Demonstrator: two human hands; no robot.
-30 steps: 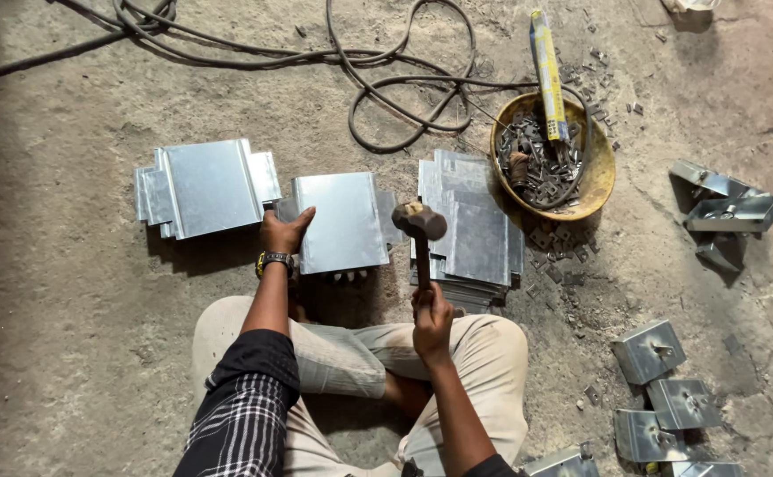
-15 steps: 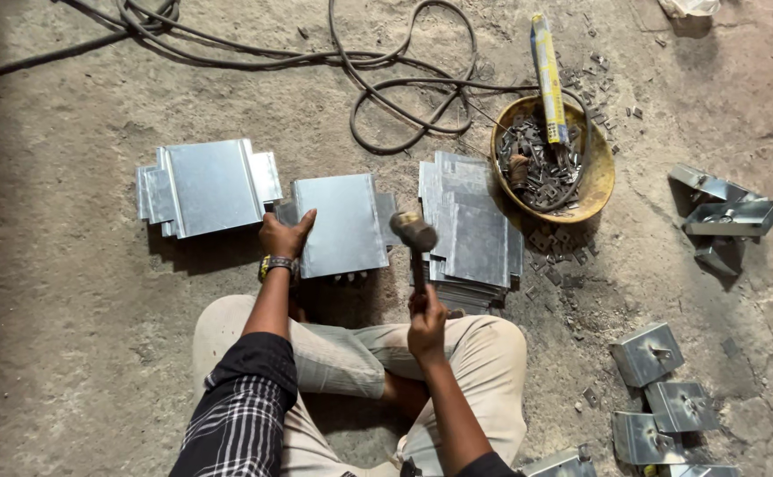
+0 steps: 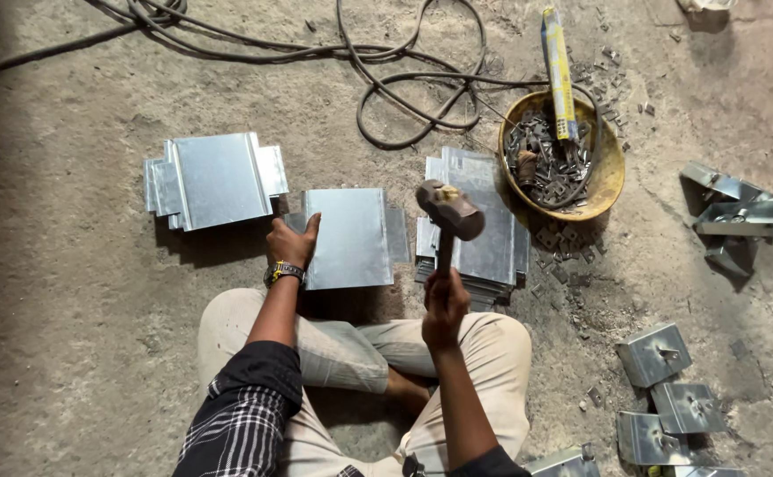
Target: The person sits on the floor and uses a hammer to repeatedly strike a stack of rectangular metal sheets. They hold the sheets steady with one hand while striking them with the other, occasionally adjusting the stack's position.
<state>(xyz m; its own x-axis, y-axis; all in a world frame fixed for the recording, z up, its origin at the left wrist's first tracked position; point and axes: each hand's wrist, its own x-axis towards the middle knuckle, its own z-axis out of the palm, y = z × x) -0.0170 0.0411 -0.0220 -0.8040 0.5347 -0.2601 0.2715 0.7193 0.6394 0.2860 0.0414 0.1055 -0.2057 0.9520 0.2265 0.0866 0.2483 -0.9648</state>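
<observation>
Rough grey concrete floor [image 3: 77, 353] fills the view, seen from above by a person sitting cross-legged on it. Dark cables [image 3: 404, 79] loop across the far edge of the floor, partly cut off at the top. The left hand [image 3: 291, 243] lies flat, fingers spread, pressing the near left edge of a folded sheet-metal piece [image 3: 351, 237] lying just beyond the knees. The right hand [image 3: 444, 305] is closed tight around the handle of a hammer [image 3: 448, 212], its head raised above the floor and slightly blurred. Behind the hammer sits a stack of metal sheets [image 3: 488, 230], partly hidden by it. Another folded stack [image 3: 214, 179] lies to the left. A yellow bowl [image 3: 612, 172] at the far right holds small dark metal parts, hard to make out, and a yellow stick [image 3: 559, 71]. Small metal brackets [image 3: 656, 353] lie at the near right, some cut off.
</observation>
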